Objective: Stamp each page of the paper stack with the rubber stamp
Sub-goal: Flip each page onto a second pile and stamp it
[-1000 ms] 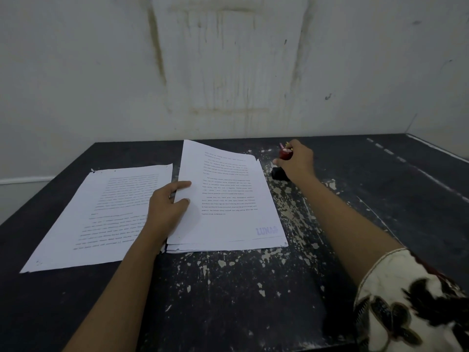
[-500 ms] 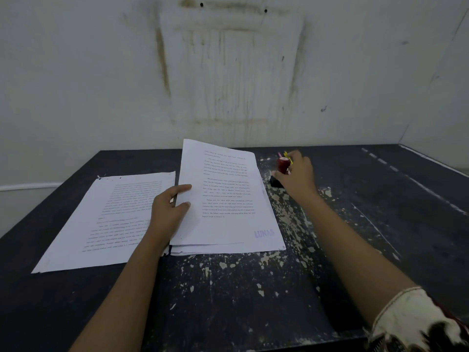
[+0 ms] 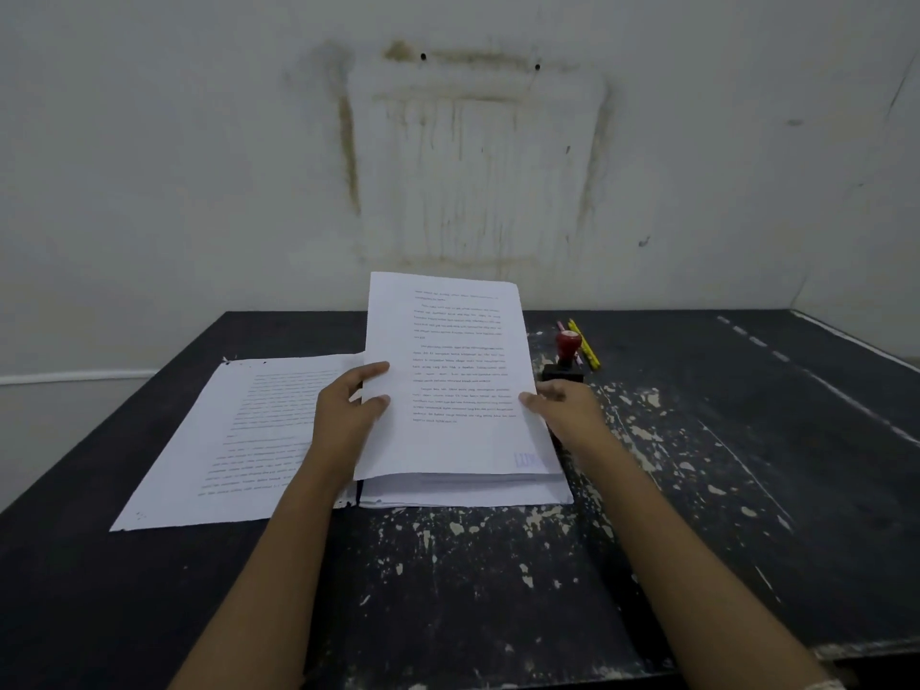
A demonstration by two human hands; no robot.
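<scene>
table (image 3: 697, 490): black, chipped paint | paper stack (image 3: 468, 493) centre | printed sheets (image 3: 239, 440) left | rubber stamp (image 3: 566, 356), pencils (image 3: 587, 351) far right

L hand (image 3: 348, 415): thumb + forefinger curled over left edge of sheet (image 3: 448, 371).
R hand (image 3: 567, 408): thumb on front of right edge, fingers behind.
Arms: both forearms bare, stretched fwd, converging.

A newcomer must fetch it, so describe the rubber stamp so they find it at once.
On the dark table, find the paper stack near its middle, top page held up by the left hand and right hand. Just beyond that right hand stands the rubber stamp: a red knob on a black block, upright, unlike the yellow pencil lying behind it.
</scene>
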